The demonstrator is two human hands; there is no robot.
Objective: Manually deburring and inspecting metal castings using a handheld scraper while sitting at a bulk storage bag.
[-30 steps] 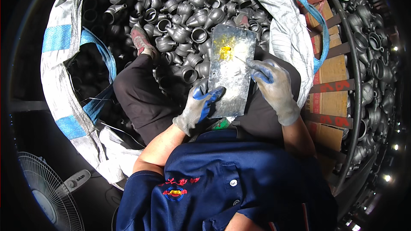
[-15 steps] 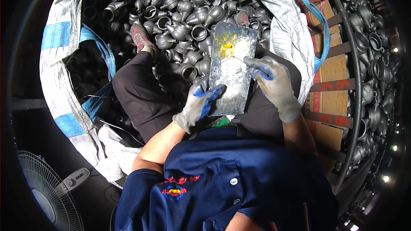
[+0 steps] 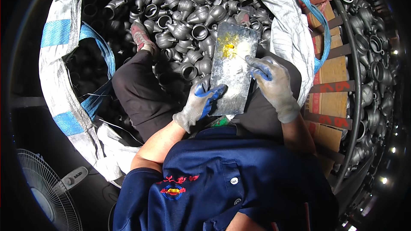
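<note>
A flat grey rectangular plate (image 3: 229, 102) lies tilted over my lap, smeared with white powdery or pasty stuff (image 3: 245, 48) and a yellow patch (image 3: 229, 50) near its far end. My left hand (image 3: 197, 105), in a grey glove with blue-coated fingers, grips the plate's near left edge, the thumb lying on top. At the plate's right side my right hand (image 3: 274, 81), gloved alike, has its fingers closed in a pinch. A thin stick-like tool seems to reach from those fingertips over the white stuff; its form is hard to make out.
Many dark grey metal castings (image 3: 184, 30), cup-shaped with necks, fill the big white sack (image 3: 64, 68) around my legs. Blue straps (image 3: 323, 30) hang on its rim. A metal rack (image 3: 353, 60) with cardboard and more castings stands right; a fan (image 3: 47, 192) stands lower left.
The plate has shifted very slightly to the right, and my right hand with it. Both hands keep the same hold.
</note>
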